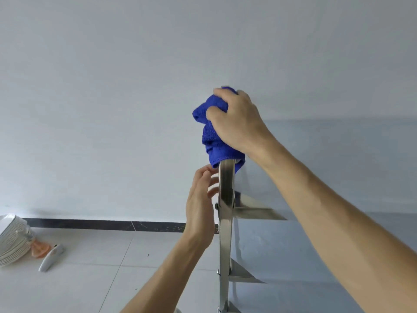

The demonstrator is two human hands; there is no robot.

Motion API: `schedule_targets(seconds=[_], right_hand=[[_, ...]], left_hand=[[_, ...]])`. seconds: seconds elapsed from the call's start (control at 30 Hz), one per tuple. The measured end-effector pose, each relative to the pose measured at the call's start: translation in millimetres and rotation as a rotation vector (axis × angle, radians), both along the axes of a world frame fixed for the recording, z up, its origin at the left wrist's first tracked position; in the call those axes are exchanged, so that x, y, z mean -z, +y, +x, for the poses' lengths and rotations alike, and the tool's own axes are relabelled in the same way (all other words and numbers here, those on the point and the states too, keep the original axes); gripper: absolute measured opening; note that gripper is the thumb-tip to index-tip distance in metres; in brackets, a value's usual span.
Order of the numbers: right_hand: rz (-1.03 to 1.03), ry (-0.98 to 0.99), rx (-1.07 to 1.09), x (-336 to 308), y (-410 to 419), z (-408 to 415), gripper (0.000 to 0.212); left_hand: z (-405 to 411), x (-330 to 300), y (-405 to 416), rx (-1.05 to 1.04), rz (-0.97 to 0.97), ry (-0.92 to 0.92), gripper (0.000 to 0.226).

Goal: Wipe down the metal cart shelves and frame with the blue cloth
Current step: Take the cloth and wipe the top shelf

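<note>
- Blue cloth (213,134) is bunched over the top end of the cart's upright post (226,199), centre of view; the post top is hidden under it.
- Right hand (234,123) is clamped on the cloth from the right, fingers curled round it; fingertips are hidden in the folds.
- Left hand (200,199) is held just left of the post below the cloth, fingers straight and apart; fingertips are blurred, so contact with the post cannot be told.
- Shelves (255,211) are seen to the right of the post, edge-on; their surfaces are hard to make out.
- Stack of white plates (11,240) on the floor (94,256) at far left is cut off by the frame edge.
- A white handled item (50,257) lies beside the plates; not identifiable.
</note>
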State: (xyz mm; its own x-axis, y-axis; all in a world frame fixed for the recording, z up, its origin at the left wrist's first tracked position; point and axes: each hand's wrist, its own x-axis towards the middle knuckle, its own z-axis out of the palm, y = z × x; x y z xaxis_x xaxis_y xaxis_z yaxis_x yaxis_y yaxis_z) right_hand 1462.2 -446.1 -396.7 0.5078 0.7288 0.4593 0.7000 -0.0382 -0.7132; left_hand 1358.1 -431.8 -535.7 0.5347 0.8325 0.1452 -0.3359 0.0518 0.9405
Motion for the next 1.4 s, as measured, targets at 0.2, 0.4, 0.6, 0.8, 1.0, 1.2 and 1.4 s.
schedule_targets(seconds=[0.2,0.4,0.6,0.8,1.0,1.2,1.4], right_hand=[[0.260,-0.343,-0.006,67,-42,-46,0.058],[0.222,-0.388,0.011,80,-47,-50,0.059],[0.037,-0.054,0.013,18,-20,-26,0.053],[0.231,-0.362,-0.055,90,-53,-49,0.066],[0.211,-0.325,-0.150,98,-70,-42,0.061],[0.545,0.309,-0.185,76,-121,6,0.045],[0.709,0.143,-0.055,70,-181,49,0.044]], left_hand=[[8,25,-10,-0.066,-0.069,-0.060,0.033],[7,23,-15,-0.064,-0.063,-0.116,0.037],[6,21,-14,-0.032,-0.101,-0.060,0.026],[10,25,-13,-0.027,-0.178,-0.183,0.054],[10,20,-16,0.011,-0.092,-0.190,0.048],[4,-13,-9,-0.144,0.267,-0.002,0.051],[-3,-44,-14,-0.234,0.525,0.015,0.040]])
